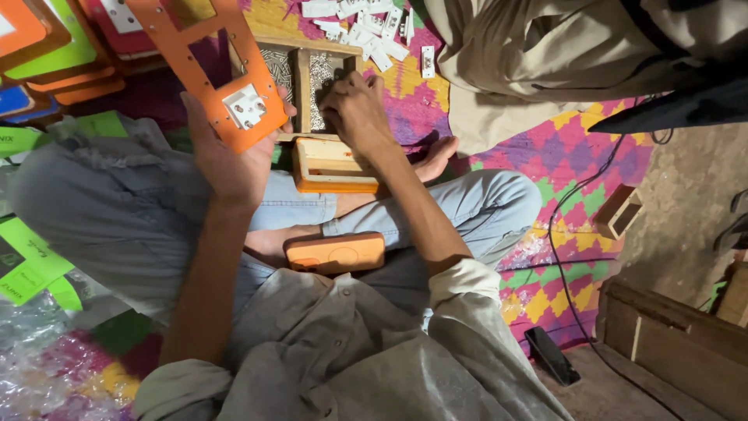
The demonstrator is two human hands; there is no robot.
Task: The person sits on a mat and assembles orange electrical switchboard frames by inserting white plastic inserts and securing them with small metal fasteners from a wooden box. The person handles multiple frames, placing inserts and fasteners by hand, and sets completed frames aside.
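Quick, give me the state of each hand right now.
Left hand: closed on an orange switch plate with a white socket module.
Right hand: fingers bunched, reaching into the wooden screw tray; contents hidden.

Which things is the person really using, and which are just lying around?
In use: orange plate with white socket in left hand; right hand in the wooden screw tray.

Lying about: orange box, orange cover, white sockets, black phone, black cable.
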